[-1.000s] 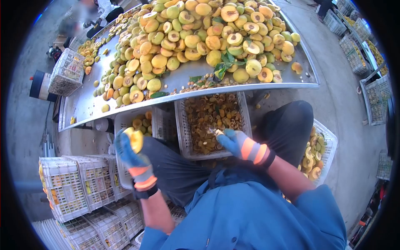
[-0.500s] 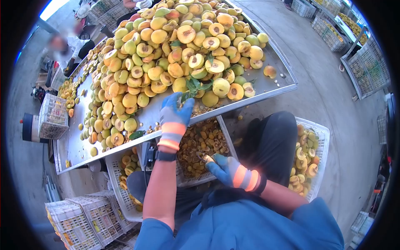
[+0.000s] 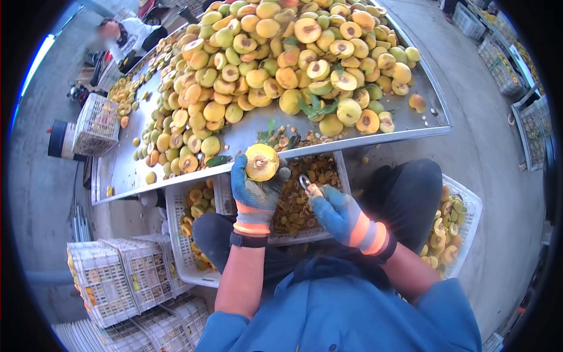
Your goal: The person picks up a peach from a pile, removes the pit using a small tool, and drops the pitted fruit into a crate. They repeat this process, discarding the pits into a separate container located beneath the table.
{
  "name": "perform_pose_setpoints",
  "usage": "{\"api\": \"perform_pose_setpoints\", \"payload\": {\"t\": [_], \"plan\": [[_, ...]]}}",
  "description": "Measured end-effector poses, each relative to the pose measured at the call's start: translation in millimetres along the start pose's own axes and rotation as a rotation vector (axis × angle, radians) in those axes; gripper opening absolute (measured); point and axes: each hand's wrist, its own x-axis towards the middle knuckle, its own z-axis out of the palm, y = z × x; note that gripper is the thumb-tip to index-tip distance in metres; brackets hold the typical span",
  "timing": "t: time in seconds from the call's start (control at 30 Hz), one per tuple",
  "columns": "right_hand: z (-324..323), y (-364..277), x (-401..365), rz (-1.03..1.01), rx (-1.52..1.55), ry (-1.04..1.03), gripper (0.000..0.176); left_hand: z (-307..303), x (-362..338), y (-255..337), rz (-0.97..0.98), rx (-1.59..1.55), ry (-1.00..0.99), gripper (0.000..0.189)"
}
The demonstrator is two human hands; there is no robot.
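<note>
My left hand [image 3: 256, 193], in a blue, grey and orange glove, is closed round a halved peach [image 3: 261, 162]. Its yellow cut face points up, with pale bits in the hollow. In my gloved right hand [image 3: 343, 216] is a pitting knife [image 3: 308, 186] with a curved metal loop at its tip. The loop points toward the peach half but stays apart from it. Beyond both hands, many peach halves [image 3: 281, 76] are heaped on a metal table [image 3: 381, 142].
Below the table edge stands a crate of stones and scraps [image 3: 299, 205]. Crates of peach halves flank my legs, one on the left [image 3: 182, 258], one on the right [image 3: 469, 229]. Stacked crates [image 3: 111, 281] stand lower left. Another person [image 3: 138, 32] sits at the far left.
My left hand has come back from the heap's near edge and now holds a peach half. My right hand, with the pitting knife, has risen slightly. The camera view has shifted.
</note>
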Motion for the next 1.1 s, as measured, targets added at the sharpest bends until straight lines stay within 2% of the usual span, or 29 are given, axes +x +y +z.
{"api": "perform_pose_setpoints", "payload": {"t": [0.07,0.2,0.27,0.33,0.4,0.43,0.5,0.53,0.57,0.67,0.7,0.8,0.9,1.03,1.1], "plan": [[3.5,2.7,5.1,-0.133,-0.168,-0.103,0.023,-9.5,-22.4,-7.9,0.068,-0.004,-0.033,0.043],[27.4,-1.9,2.6,-0.023,-0.127,-0.095,0.028,-20.0,-53.2,-16.9,0.021,-0.295,-0.041,0.044],[36.0,6.9,0.0,0.049,-0.179,-0.089,0.031,-31.4,-62.0,-22.4,0.000,-0.333,-0.083,0.046],[40.7,8.8,-4.4,0.015,-0.250,-0.096,0.037,-34.1,-67.1,-26.2,0.000,-0.361,-0.097,0.047],[44.7,6.4,-8.4,0.046,-0.306,-0.084,0.039,-32.5,-70.6,-32.0,0.082,-0.289,-0.091,0.045],[45.5,8.1,-11.0,-0.003,-0.341,-0.081,0.033,-31.2,-72.5,-35.5,0.121,-0.254,-0.088,0.045],[47.5,17.5,-14.3,-0.103,-0.410,-0.076,0.022,-25.0,-77.5,-36.7,0.000,-0.319,-0.006,0.041],[48.8,22.4,-16.2,-0.219,-0.471,-0.063,0.022,-22.9,-80.1,-37.8,-0.059,-0.351,0.037,0.039],[50.3,28.0,-18.5,-0.334,-0.532,-0.053,0.023,-25.5,-80.9,-43.7,-0.053,-0.302,0.035,0.034],[49.8,44.6,-20.7,-0.429,-0.708,-0.120,0.027,-25.5,-85.4,-58.6,0.132,-0.075,0.159,0.039],[48.9,49.1,-20.9,-0.436,-0.745,-0.149,0.027,-24.9,-87.3,-60.2,0.161,-0.025,0.149,0.033],[47.8,60.5,-19.6,-0.440,-0.741,-0.198,0.027,-37.8,-84.8,-66.0,0.259,0.118,0.039,0.032],[46.7,68.3,-14.5,-0.383,-0.631,-0.217,0.025,-38.4,-83.9,-68.5,0.364,0.289,0.082,0.026],[36.9,62.9,-12.5,-0.340,-0.630,-0.388,0.026,-51.2,-81.9,-61.0,0.290,0.311,-0.061,0.030],[38.2,74.5,-8.2,-0.517,-0.632,-0.365,0.029,-56.1,-78.6,-58.6,0.245,0.341,-0.130,0.032]]}}
